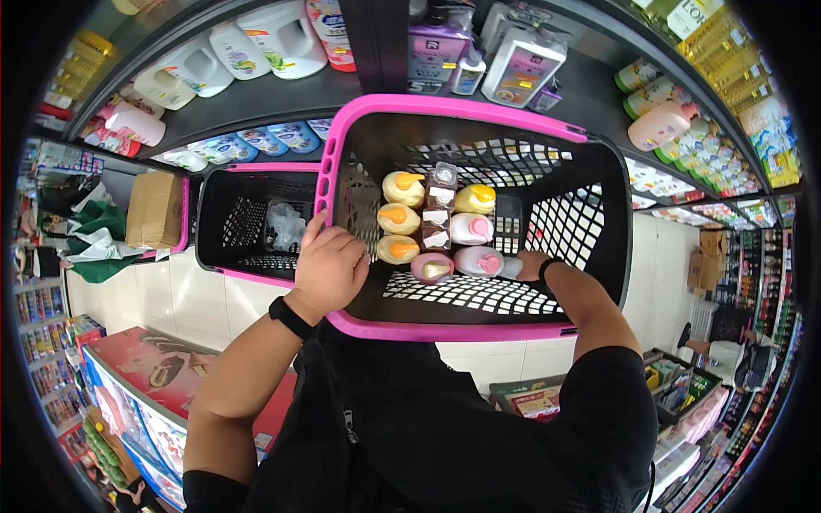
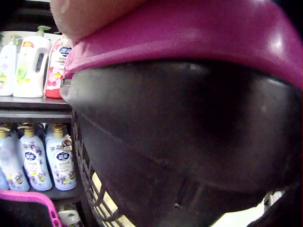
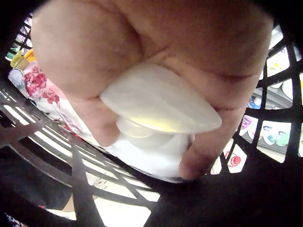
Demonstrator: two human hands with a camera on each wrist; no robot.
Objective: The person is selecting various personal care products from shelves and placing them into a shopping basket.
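A black shopping basket point(image 1: 599, 256) with a pink rim fills the middle of the head view. My left hand point(image 1: 332, 269) grips its left rim, and a fingertip shows on the pink rim point(image 2: 189, 38) in the left wrist view. Inside the basket, my right hand point(image 1: 532, 265) holds a pump bottle with a pale, pearly pump head point(image 3: 158, 101); its thumb and fingers straddle the bottle's neck. Left of that hand stand pink-topped bottles point(image 1: 479, 262), several cream bottles with orange pumps point(image 1: 398, 219), and brown packs point(image 1: 437, 218) in a column.
A second basket point(image 1: 256, 167) with a clear plastic bag point(image 1: 284, 225) sits to the left, near a cardboard box point(image 1: 154, 209). Shelves of bottles point(image 1: 256, 47) run along the back. A red-topped display point(image 1: 162, 363) stands at the lower left.
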